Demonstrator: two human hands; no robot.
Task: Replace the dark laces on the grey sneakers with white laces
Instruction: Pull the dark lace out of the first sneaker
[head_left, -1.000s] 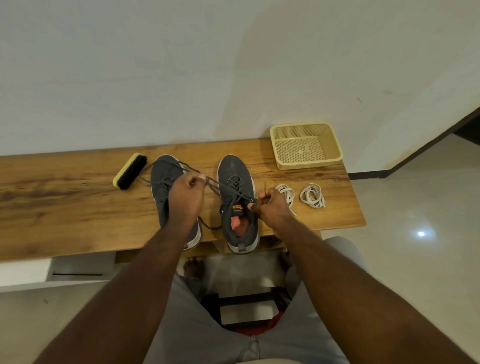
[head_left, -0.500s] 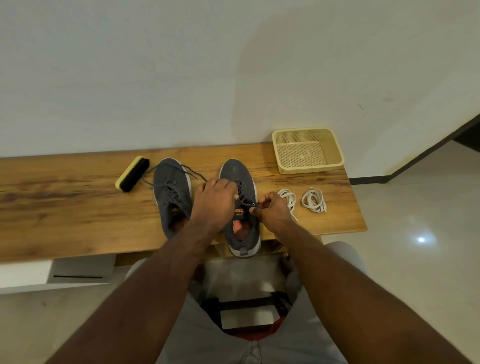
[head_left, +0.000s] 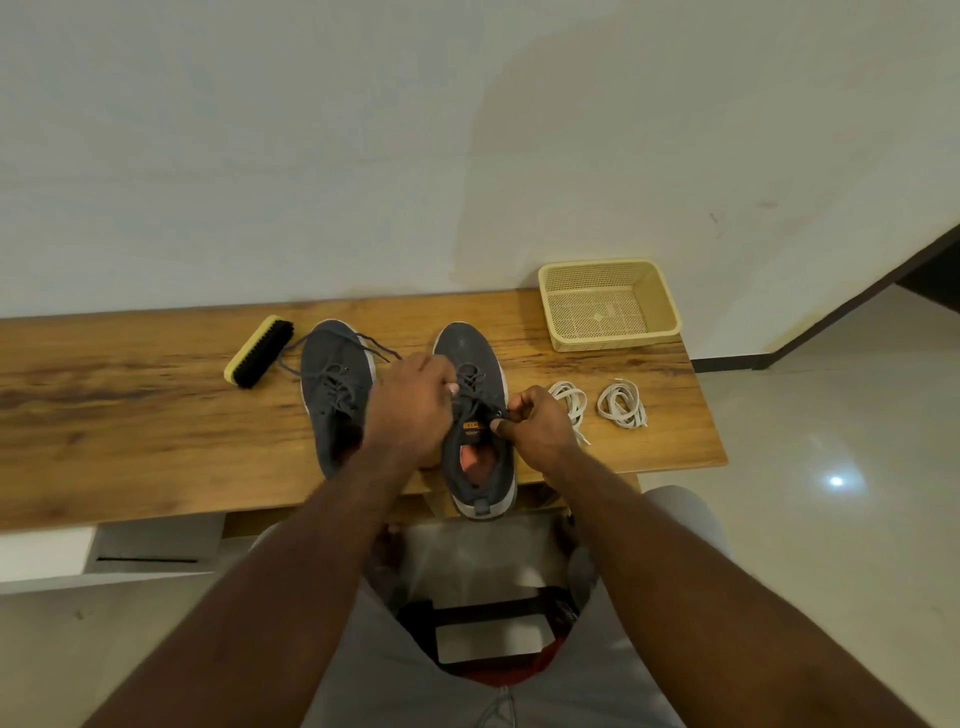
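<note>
On the wooden worktop, the right sneaker's dark lace is pinched by both the left hand and the right hand; the unheld right sneaker may be dragged toward the white laces coiled just beside.

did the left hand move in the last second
Yes. The left hand shifted right, from over the left sneaker to the right sneaker, nearer the right hand.
</note>
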